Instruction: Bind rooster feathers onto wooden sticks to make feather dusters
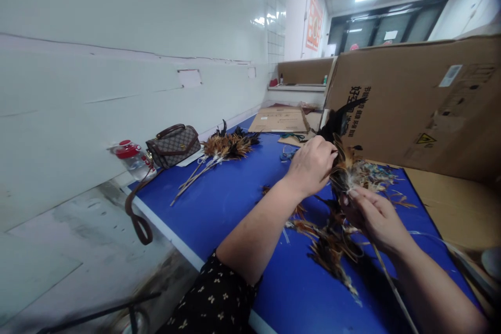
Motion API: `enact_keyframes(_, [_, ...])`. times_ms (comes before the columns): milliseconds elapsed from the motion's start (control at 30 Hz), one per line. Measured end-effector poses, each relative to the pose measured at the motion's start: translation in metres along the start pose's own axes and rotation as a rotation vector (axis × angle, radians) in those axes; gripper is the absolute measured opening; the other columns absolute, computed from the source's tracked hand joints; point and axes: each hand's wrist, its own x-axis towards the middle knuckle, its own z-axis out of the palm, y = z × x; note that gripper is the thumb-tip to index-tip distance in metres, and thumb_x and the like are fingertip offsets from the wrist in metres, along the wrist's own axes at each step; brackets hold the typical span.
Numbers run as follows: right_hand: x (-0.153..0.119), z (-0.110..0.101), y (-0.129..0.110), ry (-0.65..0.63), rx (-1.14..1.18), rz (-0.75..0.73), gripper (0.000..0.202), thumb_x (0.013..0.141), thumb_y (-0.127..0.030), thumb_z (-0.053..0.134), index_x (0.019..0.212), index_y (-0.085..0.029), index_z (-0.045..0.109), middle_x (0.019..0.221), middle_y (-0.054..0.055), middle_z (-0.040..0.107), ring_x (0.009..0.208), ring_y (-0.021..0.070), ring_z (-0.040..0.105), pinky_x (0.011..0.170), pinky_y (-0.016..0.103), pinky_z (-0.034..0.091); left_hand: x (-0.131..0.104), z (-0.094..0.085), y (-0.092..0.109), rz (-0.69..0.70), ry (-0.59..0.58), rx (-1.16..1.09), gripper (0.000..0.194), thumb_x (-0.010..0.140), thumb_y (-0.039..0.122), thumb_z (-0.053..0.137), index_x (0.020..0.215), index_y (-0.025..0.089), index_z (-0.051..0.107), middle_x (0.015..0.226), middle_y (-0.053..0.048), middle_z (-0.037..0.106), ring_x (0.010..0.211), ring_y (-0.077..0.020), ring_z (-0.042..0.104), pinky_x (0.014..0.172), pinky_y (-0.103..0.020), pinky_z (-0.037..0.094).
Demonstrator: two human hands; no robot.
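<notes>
Left hand (313, 164) above the surface (235, 198), fingers curled into a pinch, right hand (378, 216) nearer the surface's right edge, thumb and forefinger pinched, both forearms (262, 219) bare

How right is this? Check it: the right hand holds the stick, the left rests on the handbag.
One thing is wrong: the left hand is at the feathers, not the handbag, as the head view shows. The right hand does hold the stick.

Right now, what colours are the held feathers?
The held feathers are mainly brown and black, in the head view.
</notes>
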Motion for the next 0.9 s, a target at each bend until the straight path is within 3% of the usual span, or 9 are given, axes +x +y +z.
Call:
enact_keyframes(333, [-0.001,0.004,0.012,-0.093,-0.063,-0.002,0.054,0.098,-0.07,0.066,0.08,-0.02,0.061,0.063,-0.004,0.043,0.053,0.009,0.032,0.048,0.023,0.029,0.001,-0.008,-0.022,-0.043,0.145,0.165,0.019,0.104,0.013,0.049,0.11,0.015,0.066,0.11,-0.014,0.067,0.108,-0.0279,0.064,0.098,-0.041,0.052])
enact_keyframes(500, [-0.003,0.01,0.009,-0.103,-0.074,0.047,0.058,0.095,-0.075,0.065,0.078,-0.02,0.06,0.061,-0.004,0.043,0.052,0.0093,0.032,0.047,0.024,0.027,0.001,-0.009,-0.045,-0.163,0.209,0.199,0.018,0.108,0.021,0.049,0.107,0.016,0.066,0.111,-0.015,0.067,0.103,-0.0277,0.065,0.092,-0.041,0.053])
enact_keyframes(633, [-0.004,0.012,0.004,-0.086,-0.009,0.047,0.057,0.094,-0.075,0.066,0.077,-0.021,0.058,0.06,-0.005,0.038,0.051,0.0092,0.029,0.046,0.024,0.025,0.001,-0.015,-0.062,-0.216,0.288,0.141,0.014,0.105,0.016,0.053,0.1,0.017,0.066,0.107,-0.013,0.068,0.104,-0.0256,0.065,0.094,-0.04,0.054])
enact_keyframes(733, [-0.002,0.009,0.002,-0.026,0.02,0.037,0.054,0.093,-0.071,0.068,0.075,-0.022,0.057,0.059,-0.005,0.037,0.05,0.0093,0.028,0.046,0.024,0.026,0.002,-0.024,-0.059,-0.214,0.351,-0.018,0.012,0.101,0.014,0.058,0.096,0.018,0.067,0.103,-0.01,0.068,0.097,-0.0208,0.066,0.089,-0.036,0.056])
enact_keyframes(800, [-0.001,0.007,0.003,-0.008,0.035,0.038,0.053,0.094,-0.069,0.069,0.075,-0.022,0.057,0.058,-0.005,0.036,0.049,0.0091,0.027,0.045,0.024,0.026,0.002,-0.029,-0.048,-0.162,0.31,-0.163,0.009,0.1,0.015,0.061,0.099,0.018,0.069,0.103,-0.008,0.069,0.091,-0.0178,0.066,0.085,-0.033,0.057])
enact_keyframes(900, [0.0,0.006,0.004,-0.004,0.051,0.035,0.051,0.095,-0.068,0.068,0.075,-0.022,0.057,0.058,-0.006,0.035,0.049,0.0088,0.025,0.045,0.024,0.025,0.002,-0.032,-0.027,0.019,0.106,-0.323,0.009,0.098,0.016,0.065,0.101,0.018,0.073,0.102,-0.008,0.071,0.094,-0.0179,0.067,0.089,-0.034,0.057])
